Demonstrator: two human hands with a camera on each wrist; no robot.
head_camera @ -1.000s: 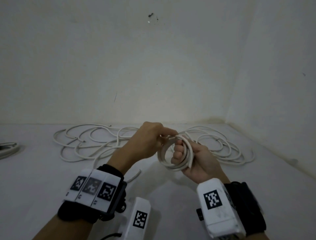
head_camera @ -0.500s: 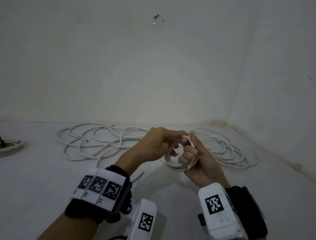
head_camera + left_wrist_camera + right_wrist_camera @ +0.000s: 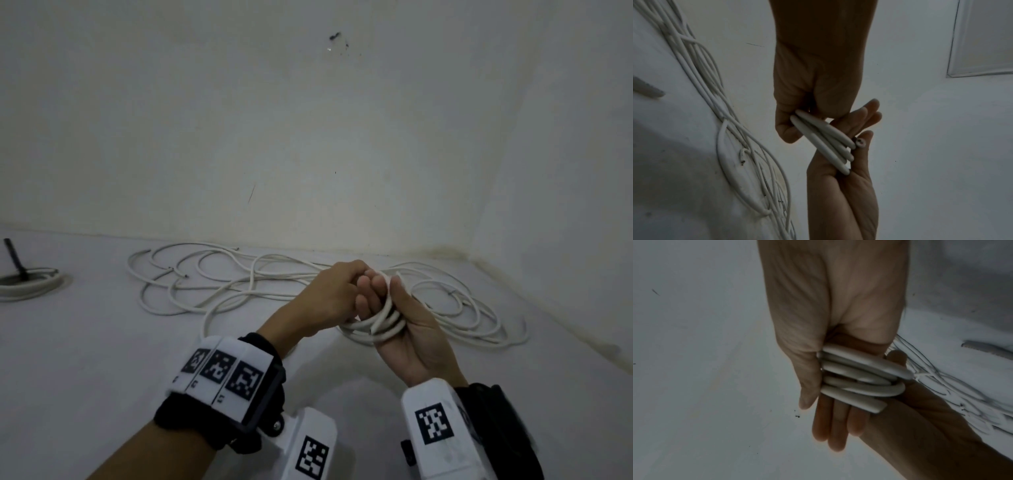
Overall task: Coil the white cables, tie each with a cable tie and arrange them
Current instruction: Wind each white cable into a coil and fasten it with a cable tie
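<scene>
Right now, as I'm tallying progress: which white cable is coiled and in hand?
The small coil, held between the left hand and right hand. The loose cables sprawl uncoiled on the floor behind; another bundle lies far left, untouched.

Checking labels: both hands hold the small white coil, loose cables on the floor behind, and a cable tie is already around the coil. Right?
One error: no cable tie shows on the coil. The right wrist view shows only bare white loops. The rest stands: the left hand and right hand both hold it, with the loose cables on the floor behind.
</scene>
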